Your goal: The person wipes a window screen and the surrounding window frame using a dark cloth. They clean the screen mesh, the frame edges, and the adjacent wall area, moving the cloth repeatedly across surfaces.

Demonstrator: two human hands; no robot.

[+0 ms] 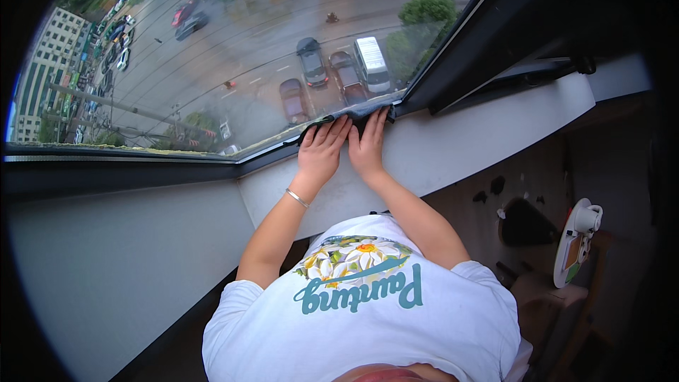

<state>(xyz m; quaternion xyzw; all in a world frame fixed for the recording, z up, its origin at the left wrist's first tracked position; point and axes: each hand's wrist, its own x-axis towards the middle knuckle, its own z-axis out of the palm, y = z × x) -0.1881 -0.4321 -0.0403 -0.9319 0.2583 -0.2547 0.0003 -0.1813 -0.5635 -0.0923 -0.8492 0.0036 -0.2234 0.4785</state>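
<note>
A dark grey cloth (366, 112) lies bunched along the lower window frame (270, 155), at the foot of the glass. My left hand (322, 149) presses its fingers over the left part of this cloth; a silver bangle (297, 197) circles that wrist. Close beside it, my right hand (370, 140) has its fingers laid on the cloth's right part. Both palms face down, with the thumbs nearly meeting. The fingers partly cover the cloth, so its underside is hidden. Beneath my wrists runs a pale windowsill (329, 191).
Through the window glass (228, 58), a street with vehicles lies far below. To the right stands a dark frame (477, 48) with a black window handle (583, 65). A white round tray-like item (565, 254) and a dark chair-like shape (525, 223) are at lower right.
</note>
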